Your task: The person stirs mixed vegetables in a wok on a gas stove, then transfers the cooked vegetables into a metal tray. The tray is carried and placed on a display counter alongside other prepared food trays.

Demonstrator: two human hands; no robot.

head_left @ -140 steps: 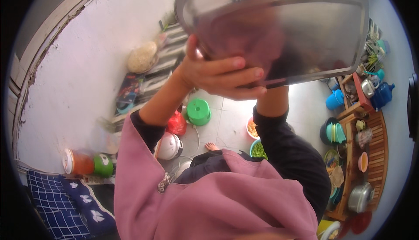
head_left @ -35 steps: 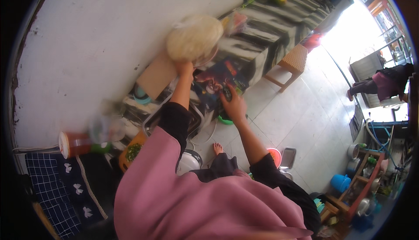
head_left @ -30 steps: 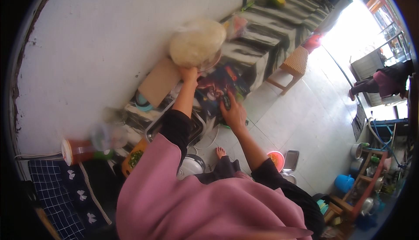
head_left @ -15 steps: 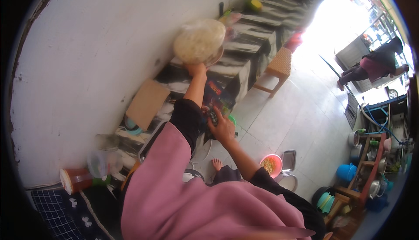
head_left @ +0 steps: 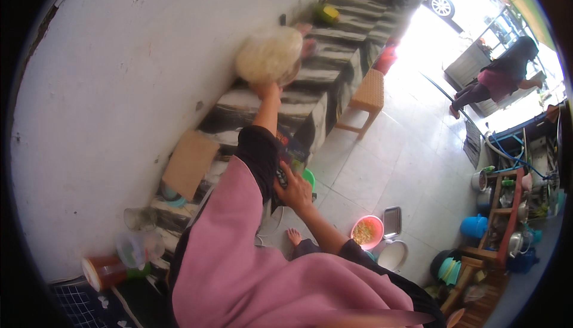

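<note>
My left arm stretches far over the black-and-white striped counter. At its end my left hand is closed at the lower edge of a bulging clear plastic bag of pale contents, its fingertips partly hidden. A rounded rim shows behind the bag's right side. Nearer to me, my right hand curls its fingers over the lower end of a dark packet with red and green print, beside my left sleeve. Part of the packet is hidden by that sleeve.
Brown cardboard lies on the counter by the wall. A woven-top stool stands right of the counter. On the floor are a pink basin with chopped food and a metal tray. Another person stands near the bright doorway.
The view has swung slightly, shifting the counter and stool left. My left hand stays at the bag and my right hand at the packet. The other person's arm has moved.
</note>
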